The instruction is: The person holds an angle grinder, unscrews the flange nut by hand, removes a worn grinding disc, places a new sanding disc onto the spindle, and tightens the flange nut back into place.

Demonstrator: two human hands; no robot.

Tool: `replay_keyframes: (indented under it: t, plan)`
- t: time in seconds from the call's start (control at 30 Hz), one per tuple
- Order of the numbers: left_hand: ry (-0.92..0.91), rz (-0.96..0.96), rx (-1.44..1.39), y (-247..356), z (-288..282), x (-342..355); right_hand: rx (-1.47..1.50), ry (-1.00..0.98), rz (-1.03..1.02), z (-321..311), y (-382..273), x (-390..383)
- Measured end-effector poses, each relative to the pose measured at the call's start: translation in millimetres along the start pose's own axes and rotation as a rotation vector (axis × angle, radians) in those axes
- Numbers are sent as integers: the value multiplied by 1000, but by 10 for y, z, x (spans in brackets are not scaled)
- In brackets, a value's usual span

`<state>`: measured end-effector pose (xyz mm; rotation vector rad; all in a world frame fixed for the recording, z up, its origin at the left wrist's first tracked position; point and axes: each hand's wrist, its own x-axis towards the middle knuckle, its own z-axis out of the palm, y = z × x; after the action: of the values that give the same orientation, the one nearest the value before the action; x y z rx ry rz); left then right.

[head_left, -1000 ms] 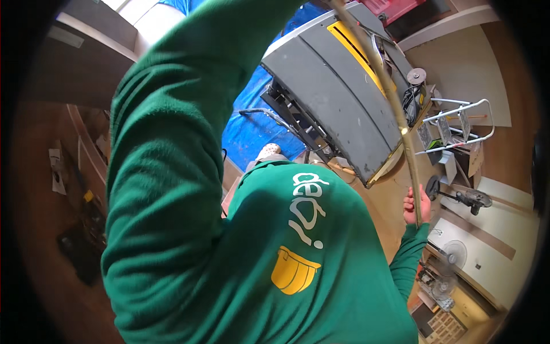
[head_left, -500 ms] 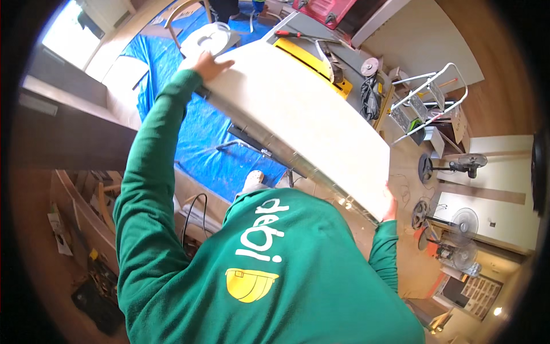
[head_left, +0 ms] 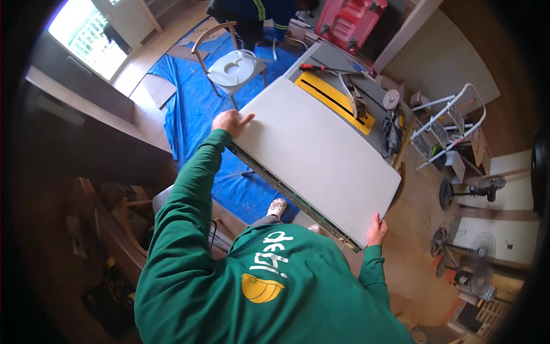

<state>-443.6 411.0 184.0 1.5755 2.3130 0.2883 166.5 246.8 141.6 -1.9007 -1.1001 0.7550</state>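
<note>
A large, thick white panel (head_left: 321,155) slants across the space before me, with a dark, narrow side facing my body. My left hand (head_left: 231,122) grips its far left corner, thumb over the top face and the other fingers hidden beneath. At the near right corner, my right hand (head_left: 376,230) holds the edge, fingertips showing along the side. Just beyond the panel lies a yellow slotted plate (head_left: 335,102) on a grey work surface (head_left: 321,56). A red-handled tool (head_left: 321,69) rests across that plate.
Blue tarp (head_left: 192,137) covers the floor at left, under a wooden chair (head_left: 238,71). Another person (head_left: 263,23) stands at the back. A red plastic item (head_left: 350,23), a grinding disc (head_left: 391,99), coiled black cable (head_left: 391,137), a step ladder (head_left: 450,123) and several fans (head_left: 487,188) are farther right.
The panel's far left end has come lower and nearer in view, its right end slightly lower too. Both hands keep hold of it. More of the chair and work surface shows.
</note>
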Motion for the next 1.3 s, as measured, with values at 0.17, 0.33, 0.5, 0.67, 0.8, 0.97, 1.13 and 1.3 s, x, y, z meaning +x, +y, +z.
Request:
replay_keyframes:
  t: [0.17,0.33,0.5,0.67,0.8,0.97,1.13,1.3]
  plan:
    - [43,77,-10,190,130,66,-195,76,-65,-3,301,76]
    - [84,86,3,113,216,19,-490,74,-121,6,129,186]
    - [164,114,-33,175,317,-5,-622,79,-143,-52,327,346]
    - [67,-7,-36,218,236,-54,-585,36,-96,12,46,333]
    - [72,-71,-114,282,403,52,-563,-42,24,4,-70,277]
    - [134,-71,-207,402,509,-4,-655,-96,148,15,-183,298]
    - [79,-120,-201,431,463,-33,-393,-74,163,1,33,570]
    - [57,-135,-238,437,241,-286,-506,-80,7,-14,-91,808]
